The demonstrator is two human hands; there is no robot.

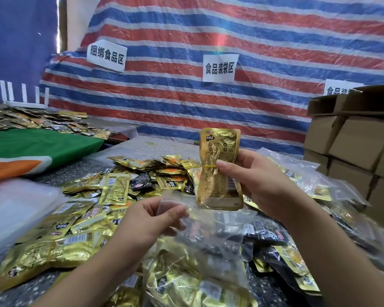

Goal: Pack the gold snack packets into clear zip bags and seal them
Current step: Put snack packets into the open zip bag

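The right hand grips a bundle of gold packets, tied at the middle with a yellow band, upright just above the mouth of a clear zip bag. The left hand pinches the bag's top edge, left of the bundle, holding it open. The bundle is not yet inside and the bag is unsealed. Filled bags lie right of the bundle; many loose packets cover the counter to its left, so plenty seems left
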